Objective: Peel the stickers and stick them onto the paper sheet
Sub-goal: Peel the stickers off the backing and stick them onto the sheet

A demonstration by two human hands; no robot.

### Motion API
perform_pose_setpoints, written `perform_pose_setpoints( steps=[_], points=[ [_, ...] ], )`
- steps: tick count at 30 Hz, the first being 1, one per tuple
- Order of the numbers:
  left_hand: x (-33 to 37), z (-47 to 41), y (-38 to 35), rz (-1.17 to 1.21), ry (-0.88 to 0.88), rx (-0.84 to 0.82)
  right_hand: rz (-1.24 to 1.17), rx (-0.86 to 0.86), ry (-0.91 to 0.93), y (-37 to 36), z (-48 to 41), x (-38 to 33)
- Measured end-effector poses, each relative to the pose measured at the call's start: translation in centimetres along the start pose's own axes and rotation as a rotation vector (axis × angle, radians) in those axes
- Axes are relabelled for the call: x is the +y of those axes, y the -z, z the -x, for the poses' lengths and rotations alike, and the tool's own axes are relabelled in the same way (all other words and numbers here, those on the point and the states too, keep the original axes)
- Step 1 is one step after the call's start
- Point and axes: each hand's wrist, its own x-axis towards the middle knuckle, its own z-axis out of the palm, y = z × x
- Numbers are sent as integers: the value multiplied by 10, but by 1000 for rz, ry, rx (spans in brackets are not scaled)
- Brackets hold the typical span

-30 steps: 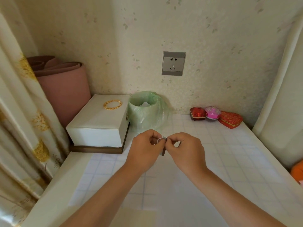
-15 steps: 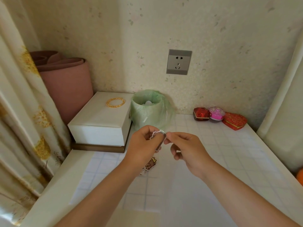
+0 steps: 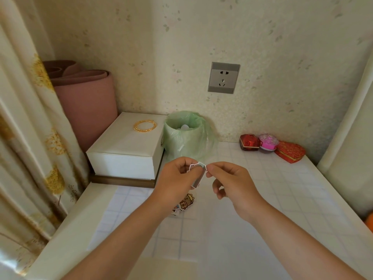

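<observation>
Both hands are raised above the gridded paper sheet (image 3: 252, 229) that covers the tabletop. My left hand (image 3: 177, 178) pinches a small white-edged sticker (image 3: 196, 174) between thumb and forefinger. My right hand (image 3: 232, 182) pinches the sticker's right tip with thumb and forefinger, its other fingers curled below. Its printed face is turned away, so the picture is hidden. Below my left wrist a small pile of cartoon stickers (image 3: 184, 203) lies on the sheet, partly covered by my arm.
A bin lined with a green bag (image 3: 187, 136) stands just behind my hands. Left of it is a white box (image 3: 125, 150) with a gold bangle (image 3: 144, 125) on top. Three small gift boxes (image 3: 272, 147) sit at the back right. A curtain (image 3: 30, 138) hangs at left.
The camera has tilted up a little and my hands lifted slightly. The cartoon sticker pile came into view under my left wrist. Both hands keep pinching the small sticker.
</observation>
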Motion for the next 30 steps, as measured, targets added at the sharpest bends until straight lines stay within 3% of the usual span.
perform_pose_setpoints(
  steps=[11,19,30],
  points=[
    [0,2,-1,-64,-94,-26,304,20,170,4,2,-3],
    [-2,2,-1,-105,-169,-37,293,20,193,2,2,-1],
    [-4,0,-3,-77,-133,-35,337,30,238,3,1,1]
  ],
)
